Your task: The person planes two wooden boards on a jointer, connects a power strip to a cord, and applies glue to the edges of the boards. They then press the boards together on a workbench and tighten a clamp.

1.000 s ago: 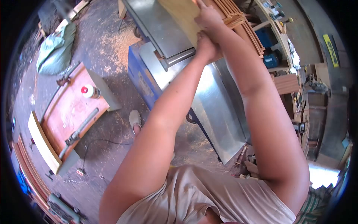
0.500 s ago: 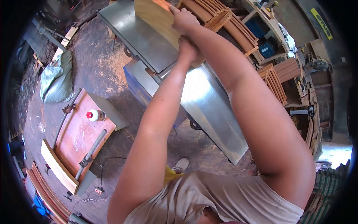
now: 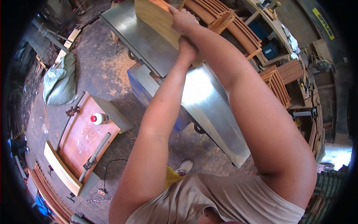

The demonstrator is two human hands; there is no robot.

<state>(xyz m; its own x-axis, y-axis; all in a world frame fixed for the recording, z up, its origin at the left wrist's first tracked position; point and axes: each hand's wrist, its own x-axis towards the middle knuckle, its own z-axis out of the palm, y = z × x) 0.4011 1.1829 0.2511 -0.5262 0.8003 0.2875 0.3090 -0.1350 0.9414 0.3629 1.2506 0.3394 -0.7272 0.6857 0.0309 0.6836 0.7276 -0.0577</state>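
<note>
A wide wooden board [image 3: 158, 23] stands on edge on the metal bed of a jointer [image 3: 123, 28]. My right hand [image 3: 185, 20] grips the board's upper edge near its closer end, with the index finger stretched along the edge. Just below it, my left hand [image 3: 188, 47] is closed against the same end of the board; its fingertips are mostly hidden. Toward me, the jointer's shiny near table [image 3: 220, 119] extends under my right forearm.
On the left stands a wooden panel [image 3: 84, 140] with bar clamps [image 3: 97, 151] and a red-capped white bottle [image 3: 100, 118]. Slatted wooden frames [image 3: 223, 26] are stacked beyond the jointer. A sack [image 3: 61, 84], wood shavings [image 3: 115, 67] and a cable [image 3: 105, 173] lie on the floor.
The surroundings have shifted slightly right and down in the view, as my head has turned a little. Both hands keep their hold on the board, with little visible movement.
</note>
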